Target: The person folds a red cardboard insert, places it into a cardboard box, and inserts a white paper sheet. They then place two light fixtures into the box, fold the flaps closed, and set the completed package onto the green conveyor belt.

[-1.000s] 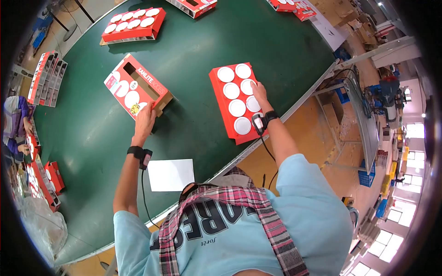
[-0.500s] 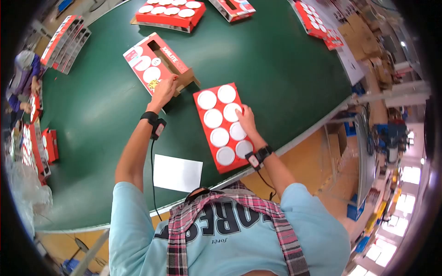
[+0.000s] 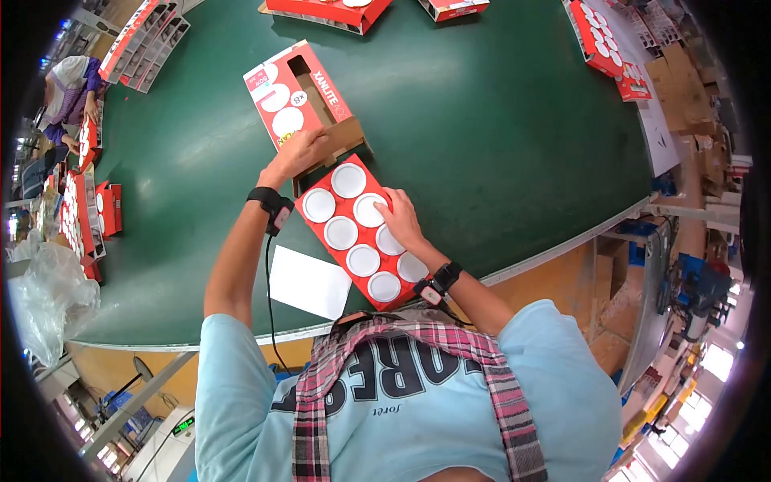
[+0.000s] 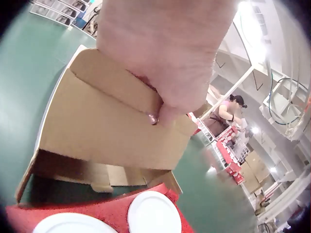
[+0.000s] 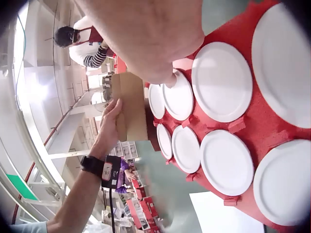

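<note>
A red-and-white printed carton (image 3: 277, 95) lies on the green table with its near end open. My left hand (image 3: 299, 153) pinches the brown cardboard flap (image 3: 347, 135) at that end and holds it raised. Close below lies a red tray (image 3: 366, 234) bearing two rows of white round discs (image 3: 340, 233), its far end right at the carton's opening. My right hand (image 3: 404, 223) grips the tray's right side, thumb on top of a disc (image 5: 178, 99). In the left wrist view the flap (image 4: 116, 116) stands over the opening, with the tray's discs (image 4: 154, 213) just in front.
A white sheet of paper (image 3: 307, 283) lies beside the tray near the table edge. More red packs (image 3: 329, 11) stand at the far side, and others (image 3: 598, 40) at the right. A plastic bag (image 3: 52, 293) is at the left, where another person (image 3: 76, 100) works.
My right hand has brought the red tray left and forward, up to the carton's open end. My left hand has stayed at that end and now holds the flap up. The head view has shifted.
</note>
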`<control>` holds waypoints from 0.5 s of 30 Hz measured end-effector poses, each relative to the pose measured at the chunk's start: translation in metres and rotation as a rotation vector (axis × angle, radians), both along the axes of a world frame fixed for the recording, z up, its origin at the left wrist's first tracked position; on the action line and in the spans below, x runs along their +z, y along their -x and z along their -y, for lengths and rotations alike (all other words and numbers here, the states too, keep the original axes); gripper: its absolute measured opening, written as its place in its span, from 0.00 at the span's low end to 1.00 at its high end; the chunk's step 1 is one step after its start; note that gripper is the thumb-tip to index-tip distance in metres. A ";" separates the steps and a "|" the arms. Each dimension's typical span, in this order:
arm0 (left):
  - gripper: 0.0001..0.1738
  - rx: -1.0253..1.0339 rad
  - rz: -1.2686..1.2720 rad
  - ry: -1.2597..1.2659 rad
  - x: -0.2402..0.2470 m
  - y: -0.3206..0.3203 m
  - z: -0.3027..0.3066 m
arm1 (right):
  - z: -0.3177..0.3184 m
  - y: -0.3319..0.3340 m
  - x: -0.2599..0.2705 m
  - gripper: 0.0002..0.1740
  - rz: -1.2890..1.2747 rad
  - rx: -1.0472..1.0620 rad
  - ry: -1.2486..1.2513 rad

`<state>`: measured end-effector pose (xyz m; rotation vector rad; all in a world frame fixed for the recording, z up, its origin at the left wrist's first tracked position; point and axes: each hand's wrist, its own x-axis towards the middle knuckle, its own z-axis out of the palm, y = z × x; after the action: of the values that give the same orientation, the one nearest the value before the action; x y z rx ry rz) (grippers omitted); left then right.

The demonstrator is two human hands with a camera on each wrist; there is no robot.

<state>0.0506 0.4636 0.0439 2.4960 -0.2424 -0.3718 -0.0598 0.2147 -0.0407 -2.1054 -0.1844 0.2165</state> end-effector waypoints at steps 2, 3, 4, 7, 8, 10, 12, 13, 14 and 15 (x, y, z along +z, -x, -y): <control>0.19 -0.036 -0.075 -0.038 0.006 0.004 -0.007 | 0.001 0.000 -0.003 0.22 -0.025 0.009 0.016; 0.19 -0.052 -0.112 -0.056 0.008 0.007 -0.011 | 0.001 -0.001 -0.003 0.22 -0.037 0.015 0.024; 0.17 -0.066 -0.077 -0.014 0.007 0.010 -0.015 | 0.001 -0.001 -0.003 0.22 -0.029 0.012 0.018; 0.14 -0.094 -0.016 0.055 0.000 0.021 -0.019 | 0.006 0.001 -0.003 0.22 -0.016 0.010 -0.005; 0.14 -0.103 -0.017 0.036 -0.003 0.019 -0.018 | 0.005 0.001 -0.003 0.21 -0.011 0.006 -0.021; 0.15 -0.116 -0.012 -0.017 0.001 0.022 -0.018 | 0.001 0.000 -0.002 0.21 -0.004 -0.001 -0.053; 0.16 -0.124 -0.008 -0.084 0.004 0.026 -0.017 | 0.003 0.001 0.001 0.20 -0.006 -0.009 -0.085; 0.15 -0.155 0.137 -0.056 0.003 0.031 -0.016 | 0.005 0.000 0.001 0.20 -0.008 -0.011 -0.085; 0.15 -0.099 0.304 -0.048 0.003 0.038 -0.014 | 0.005 0.000 0.002 0.20 -0.013 -0.010 -0.089; 0.15 -0.044 0.471 -0.041 0.010 0.047 -0.008 | 0.005 0.002 0.001 0.20 -0.017 -0.010 -0.093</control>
<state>0.0033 0.4712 0.0542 2.5909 -0.4794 0.2037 -0.0613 0.2095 -0.0397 -2.0112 -0.1703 0.2156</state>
